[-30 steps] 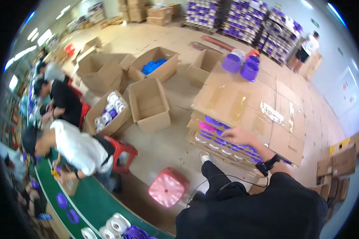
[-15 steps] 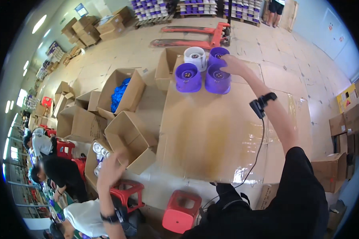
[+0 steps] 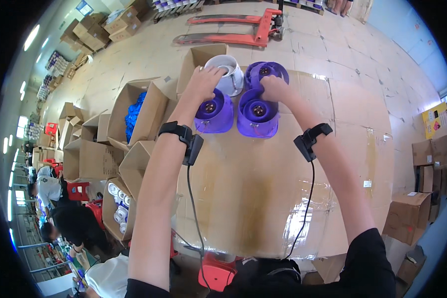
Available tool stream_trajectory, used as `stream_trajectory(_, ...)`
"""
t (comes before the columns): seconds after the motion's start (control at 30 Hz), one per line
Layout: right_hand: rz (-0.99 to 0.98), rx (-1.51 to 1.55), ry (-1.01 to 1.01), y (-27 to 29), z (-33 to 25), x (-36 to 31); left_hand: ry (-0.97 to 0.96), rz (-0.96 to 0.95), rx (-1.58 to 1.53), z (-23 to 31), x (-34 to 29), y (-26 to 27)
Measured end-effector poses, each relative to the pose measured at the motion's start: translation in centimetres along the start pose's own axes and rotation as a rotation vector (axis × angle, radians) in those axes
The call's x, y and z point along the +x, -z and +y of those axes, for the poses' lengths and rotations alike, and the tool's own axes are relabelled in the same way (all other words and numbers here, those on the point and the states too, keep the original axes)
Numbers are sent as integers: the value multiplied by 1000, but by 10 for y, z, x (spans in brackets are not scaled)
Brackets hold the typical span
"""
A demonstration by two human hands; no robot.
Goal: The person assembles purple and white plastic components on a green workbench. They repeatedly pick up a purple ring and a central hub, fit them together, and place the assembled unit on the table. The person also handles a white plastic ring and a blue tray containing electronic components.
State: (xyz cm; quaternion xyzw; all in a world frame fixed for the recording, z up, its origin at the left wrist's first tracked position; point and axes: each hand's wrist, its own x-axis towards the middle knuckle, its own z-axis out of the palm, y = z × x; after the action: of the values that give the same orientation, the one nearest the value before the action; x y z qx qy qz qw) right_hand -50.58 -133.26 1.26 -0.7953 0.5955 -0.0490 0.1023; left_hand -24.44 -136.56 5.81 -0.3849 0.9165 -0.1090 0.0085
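Four rounded-square plastic housings stand in a tight two-by-two group on the far part of a cardboard-covered surface (image 3: 223, 198). Each has a round inner ring, and metal parts show inside the purple ones. The far left one is a white housing (image 3: 232, 85); the others are a near left purple housing (image 3: 218, 122), a near right purple housing (image 3: 258, 128) and a far right purple housing (image 3: 253, 69). My left hand (image 3: 203, 84) has its fingers over the white housing's rim, its thumb by the near left one. My right hand (image 3: 274, 88) curls in between the two right-hand housings, fingertips partly hidden.
Open cartons stand left, one with blue pieces (image 3: 134, 116), another with white parts (image 3: 119, 213). A red pallet jack (image 3: 228, 30) lies beyond. A red stool (image 3: 216, 273) is near me. Cartons (image 3: 407, 216) are stacked right. Cables hang from my wrist straps. People work at far left.
My left hand has come from the lower left up to the white housing. My right hand has moved slightly down and left. The view has shifted, and the housings stay grouped.
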Motion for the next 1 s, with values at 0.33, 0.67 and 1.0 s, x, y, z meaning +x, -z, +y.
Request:
stream_trajectory(0.33,168,-156,69,2,-6,-8,198,-295,-198,-4,22,-15)
stream_trajectory(0.67,149,-49,-42,2,-22,-12,158,-206,-76,-5,1,-37)
stream_trajectory(1.0,167,-72,254,7,-27,-74,344,-98,-294,36,-128,-3)
